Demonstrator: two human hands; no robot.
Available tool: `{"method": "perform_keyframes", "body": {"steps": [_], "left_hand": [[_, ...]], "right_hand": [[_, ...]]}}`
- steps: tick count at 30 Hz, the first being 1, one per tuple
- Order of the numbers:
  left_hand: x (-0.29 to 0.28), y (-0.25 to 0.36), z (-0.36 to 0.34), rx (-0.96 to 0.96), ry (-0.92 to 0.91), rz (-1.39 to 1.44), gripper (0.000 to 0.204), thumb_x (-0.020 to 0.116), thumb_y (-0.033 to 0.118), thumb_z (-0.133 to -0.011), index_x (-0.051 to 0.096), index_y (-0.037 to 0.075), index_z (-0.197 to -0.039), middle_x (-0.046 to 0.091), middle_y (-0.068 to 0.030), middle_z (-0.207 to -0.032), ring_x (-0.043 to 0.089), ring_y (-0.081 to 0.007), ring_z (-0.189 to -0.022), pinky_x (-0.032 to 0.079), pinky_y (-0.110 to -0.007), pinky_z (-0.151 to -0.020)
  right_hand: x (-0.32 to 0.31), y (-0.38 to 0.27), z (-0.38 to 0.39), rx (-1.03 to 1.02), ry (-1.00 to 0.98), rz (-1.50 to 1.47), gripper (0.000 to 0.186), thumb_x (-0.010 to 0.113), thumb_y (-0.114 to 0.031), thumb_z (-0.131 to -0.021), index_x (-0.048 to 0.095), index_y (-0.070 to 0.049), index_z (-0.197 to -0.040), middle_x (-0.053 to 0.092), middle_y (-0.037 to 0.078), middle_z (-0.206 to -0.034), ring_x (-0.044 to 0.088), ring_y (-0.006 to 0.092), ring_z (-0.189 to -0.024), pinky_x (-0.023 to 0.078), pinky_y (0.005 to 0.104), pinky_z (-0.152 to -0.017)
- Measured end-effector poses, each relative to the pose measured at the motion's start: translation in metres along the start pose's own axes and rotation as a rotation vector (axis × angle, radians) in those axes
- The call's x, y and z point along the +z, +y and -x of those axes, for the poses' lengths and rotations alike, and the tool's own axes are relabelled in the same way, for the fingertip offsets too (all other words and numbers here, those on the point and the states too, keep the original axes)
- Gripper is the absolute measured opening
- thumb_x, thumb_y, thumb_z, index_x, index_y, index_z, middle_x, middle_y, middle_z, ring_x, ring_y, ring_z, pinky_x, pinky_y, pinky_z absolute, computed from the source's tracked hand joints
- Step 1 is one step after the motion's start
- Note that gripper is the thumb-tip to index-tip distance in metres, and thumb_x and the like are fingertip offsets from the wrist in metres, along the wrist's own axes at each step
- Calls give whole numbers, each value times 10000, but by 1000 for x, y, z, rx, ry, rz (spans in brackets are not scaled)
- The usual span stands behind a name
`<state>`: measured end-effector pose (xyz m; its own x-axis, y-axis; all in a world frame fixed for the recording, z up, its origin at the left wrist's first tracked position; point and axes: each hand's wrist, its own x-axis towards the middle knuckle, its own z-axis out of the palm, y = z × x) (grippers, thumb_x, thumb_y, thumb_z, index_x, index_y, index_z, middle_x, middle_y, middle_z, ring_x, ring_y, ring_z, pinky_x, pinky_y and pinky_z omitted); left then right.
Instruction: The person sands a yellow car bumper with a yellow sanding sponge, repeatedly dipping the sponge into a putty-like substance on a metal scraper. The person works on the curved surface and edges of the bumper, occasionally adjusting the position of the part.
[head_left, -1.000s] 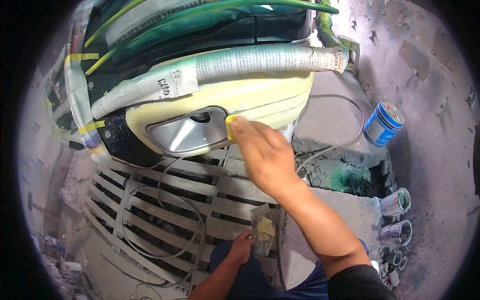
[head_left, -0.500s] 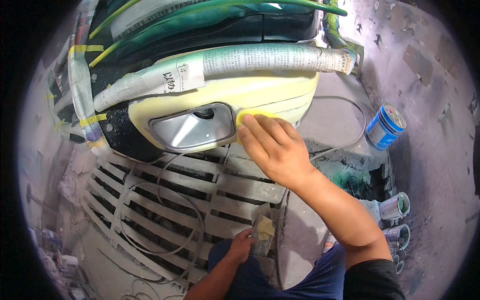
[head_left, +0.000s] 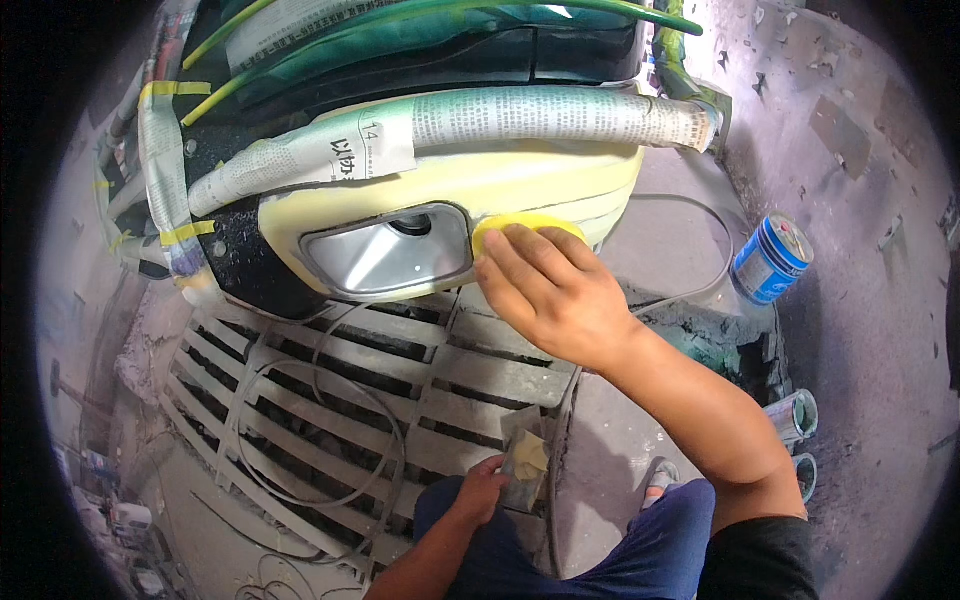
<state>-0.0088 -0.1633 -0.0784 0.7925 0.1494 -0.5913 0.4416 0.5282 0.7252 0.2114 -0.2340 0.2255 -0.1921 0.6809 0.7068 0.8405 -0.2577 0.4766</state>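
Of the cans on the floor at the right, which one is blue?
The blue can lying tilted by the grey cable, farthest up the picture. The two open cans lower down, beside the right forearm, are pale and paint-smeared.
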Motion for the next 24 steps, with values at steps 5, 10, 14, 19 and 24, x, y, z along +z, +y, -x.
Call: {"method": "perform_keyframes", "body": {"steps": [5, 10, 14, 19, 24], "left_hand": [[11, 16, 11, -12, 33, -22, 457, 500, -69, -831, 523, -4, -1283, 608, -104, -1143, 607, -227, -971, 498, -352, -836], [5, 4, 0, -22, 32, -7, 452, 507, -59, -827, 527, -4, -1275, 606, -110, -1149, 604, -232, -981, 492, -356, -844], [-7, 1, -7, -9, 12, -29, 451, 489, -60, -830, 527, -10, -1277, 604, -113, -1157, 599, -231, -994, 483, -354, -862], [-4, 14, 4, -30, 42, -3, 441, 484, -55, -832, 535, -19, -1268, 603, -103, -1162, 582, -211, -1024, 452, -319, -895], [-15, 13, 6, -20, 31, -44, 424, 490, -41, -842, 540, -16, -1262, 604, -94, -1157, 564, -207, -1052, 421, -315, -931]], "right_hand": [[-5, 6, -10, 12, 125, 1, 281, 652, -123, -781, 618, -66, -1054, 628, 100, -1134, 617, 226, -994, 503, 338, -809], [2, 5, -2, 12, 83, -10, 300, 659, -113, -775, 623, -63, -1069, 636, 88, -1113, 623, 217, -978, 506, 329, -783], [-5, 5, 19, 137, 129, -118, 330, 635, -47, -777, 615, -62, -1106, 649, 100, -1091, 628, 225, -984, 504, 330, -787], [-10, 42, 56, 649, 326, -248, 406, 563, 91, -779, 574, -25, -1168, 640, 150, -1041, 616, 321, -944, 497, 397, -799], [-2, 53, 53, 779, 414, -213, 403, 555, 92, -800, 552, -18, -1188, 630, 171, -1029, 604, 355, -928, 494, 426, -792]]}}
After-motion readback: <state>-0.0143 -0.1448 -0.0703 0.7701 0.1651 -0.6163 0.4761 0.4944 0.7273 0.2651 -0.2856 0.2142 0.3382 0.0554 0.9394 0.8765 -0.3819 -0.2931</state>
